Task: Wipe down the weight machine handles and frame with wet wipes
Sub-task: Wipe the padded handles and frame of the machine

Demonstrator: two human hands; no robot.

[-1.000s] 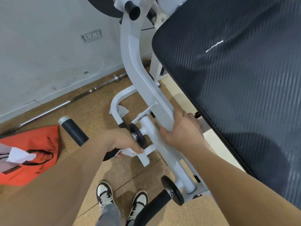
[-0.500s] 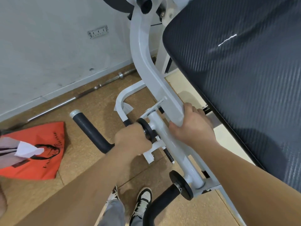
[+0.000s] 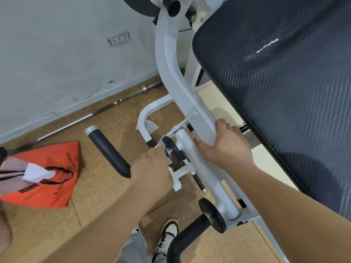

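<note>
Standing beside the big black pad [image 3: 275, 92], clamping the white frame arm [image 3: 171, 76] in the right grip [image 3: 226, 149], fingers [image 3: 222, 123] curled round it; pinching a wet wipe [image 3: 171, 172] in the left grip [image 3: 152, 168] against the small black disc [image 3: 171, 147] alongside.

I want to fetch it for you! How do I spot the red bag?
Find the pale wall on the left, then look down to the brown floor beneath it. The red bag lies flat there, just this side of the long steel barbell and left of the black padded handle. It is the only bright orange-red thing, with black print.
</note>
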